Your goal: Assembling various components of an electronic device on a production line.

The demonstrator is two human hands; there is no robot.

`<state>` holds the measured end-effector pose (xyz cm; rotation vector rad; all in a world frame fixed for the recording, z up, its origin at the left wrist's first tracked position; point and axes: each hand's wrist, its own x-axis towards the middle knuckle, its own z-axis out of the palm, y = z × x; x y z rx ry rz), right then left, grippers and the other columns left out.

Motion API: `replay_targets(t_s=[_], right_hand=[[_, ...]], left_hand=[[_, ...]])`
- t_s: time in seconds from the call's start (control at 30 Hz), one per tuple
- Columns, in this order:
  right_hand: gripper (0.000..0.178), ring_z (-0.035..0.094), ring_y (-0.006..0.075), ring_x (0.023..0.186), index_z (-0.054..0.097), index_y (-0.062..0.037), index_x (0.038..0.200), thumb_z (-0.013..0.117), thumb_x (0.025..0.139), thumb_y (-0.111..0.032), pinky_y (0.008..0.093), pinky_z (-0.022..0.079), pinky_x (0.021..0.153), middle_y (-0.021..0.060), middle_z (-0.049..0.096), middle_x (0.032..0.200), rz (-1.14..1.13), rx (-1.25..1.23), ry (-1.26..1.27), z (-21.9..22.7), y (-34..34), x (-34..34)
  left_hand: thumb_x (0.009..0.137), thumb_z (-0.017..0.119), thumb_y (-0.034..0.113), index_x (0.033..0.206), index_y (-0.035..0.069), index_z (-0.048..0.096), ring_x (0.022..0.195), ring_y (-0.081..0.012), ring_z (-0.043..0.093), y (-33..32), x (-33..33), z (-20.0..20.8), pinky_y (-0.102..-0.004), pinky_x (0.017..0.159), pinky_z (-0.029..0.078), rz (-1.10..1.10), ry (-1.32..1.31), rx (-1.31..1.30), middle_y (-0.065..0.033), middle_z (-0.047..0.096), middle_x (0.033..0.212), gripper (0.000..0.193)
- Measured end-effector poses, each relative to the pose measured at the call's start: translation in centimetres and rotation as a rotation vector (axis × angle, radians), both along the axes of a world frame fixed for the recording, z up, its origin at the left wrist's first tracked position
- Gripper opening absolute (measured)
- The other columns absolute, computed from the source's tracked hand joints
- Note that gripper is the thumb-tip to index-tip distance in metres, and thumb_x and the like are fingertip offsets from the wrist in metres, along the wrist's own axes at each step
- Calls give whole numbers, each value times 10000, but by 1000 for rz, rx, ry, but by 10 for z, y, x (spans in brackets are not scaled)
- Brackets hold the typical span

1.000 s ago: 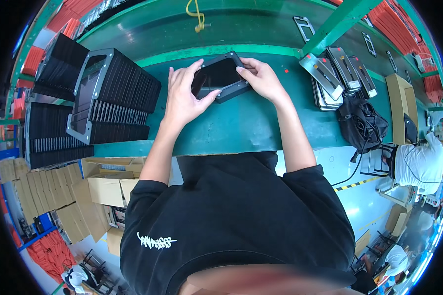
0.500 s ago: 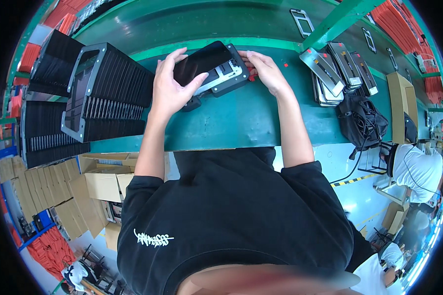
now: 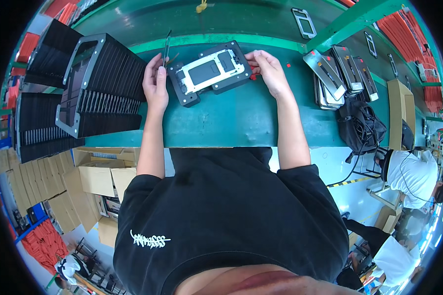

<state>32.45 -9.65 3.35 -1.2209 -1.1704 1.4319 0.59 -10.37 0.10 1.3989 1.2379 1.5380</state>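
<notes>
1. Black fixture (image 3: 211, 73): it lies flat on the green bench (image 3: 241, 118), straight ahead of you between your two hands, turned slightly askew. A pale metal frame (image 3: 209, 69) sits on its top face, with dark rectangular openings in it.
2. Your left hand (image 3: 156, 81): it sits at the fixture's left end. Thumb and fingers are pressed together around a thin dark panel (image 3: 166, 46), which stands on edge and rises away from you.
3. Your right hand (image 3: 268, 71): it rests at the fixture's right end, fingers curled and close together against its edge. Whether they pinch anything, you cannot tell.
4. Racks of black panels (image 3: 91, 83): they stand on edge in rows to your left, just beside your left hand, with a grey frame (image 3: 79, 81) lying over the nearest rack.
5. Stack of grey trays (image 3: 337, 76): to your right on the bench, well apart from the fixture.
6. Black bag (image 3: 359, 128): at the bench's right edge, below the trays.
7. Cardboard boxes (image 3: 98, 172): under the bench on your left.
</notes>
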Motion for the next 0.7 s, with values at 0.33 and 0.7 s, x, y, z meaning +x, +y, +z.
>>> replay_targets(t_s=[0.33, 0.7], right_hand=[[297, 634, 146, 934, 589, -61, 1014, 469, 1085, -322, 278, 498, 804, 124, 702, 1105, -74, -30, 99, -10, 5, 3], [205, 624, 131, 962, 632, -72, 1083, 545, 1050, -254, 273, 493, 815, 82, 683, 1104, -73, 2, 16, -4, 1, 0]], left_hand=[[1075, 496, 285, 1375, -24, 531, 976, -115, 598, 1, -3, -2, -281, 903, 491, -10, -29, 18, -105, 664, 1267, 432], [1071, 491, 319, 1358, -22, 553, 976, -109, 581, -2, -2, -1, -280, 905, 472, -17, -34, 7, -93, 669, 1264, 450]])
